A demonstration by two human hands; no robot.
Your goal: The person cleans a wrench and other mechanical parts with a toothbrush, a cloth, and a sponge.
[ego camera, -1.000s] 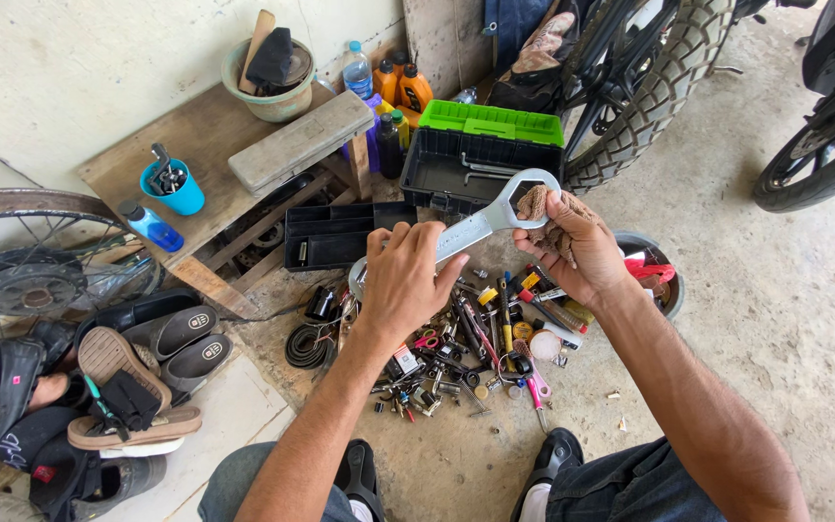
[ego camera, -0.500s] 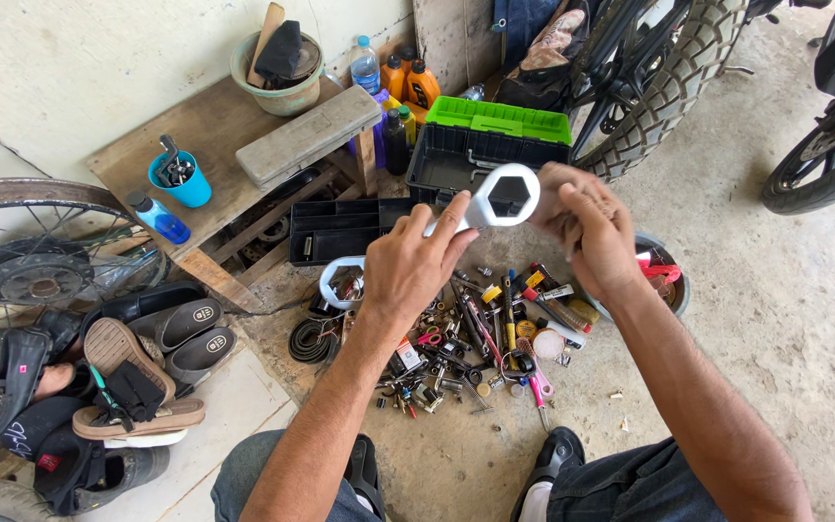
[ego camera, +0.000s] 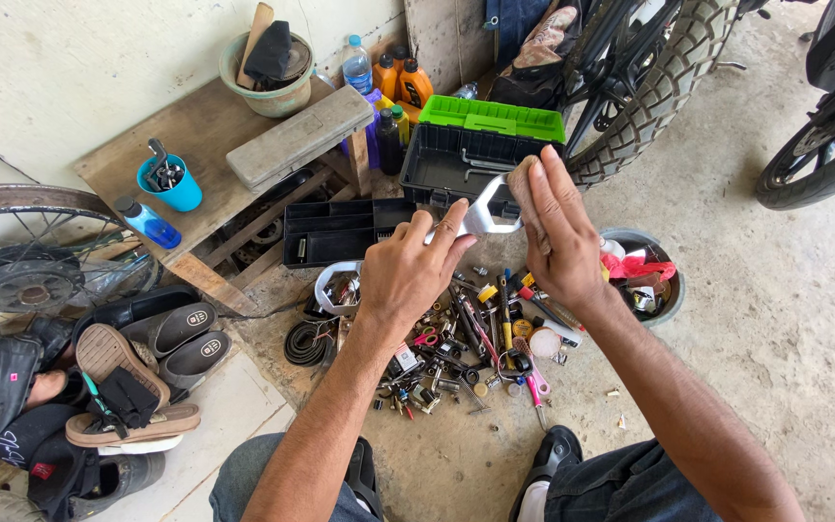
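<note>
Steel wrench point(ego camera: 483, 217) clenched by left hand point(ego camera: 408, 275) fingers; right hand point(ego camera: 558, 242) fingers press rag point(ego camera: 524, 193) on it.

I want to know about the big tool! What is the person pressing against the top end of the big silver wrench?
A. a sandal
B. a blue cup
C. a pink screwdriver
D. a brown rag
D: the right hand presses a brown rag against the open end of the silver wrench, while the left hand grips its shaft.
</note>
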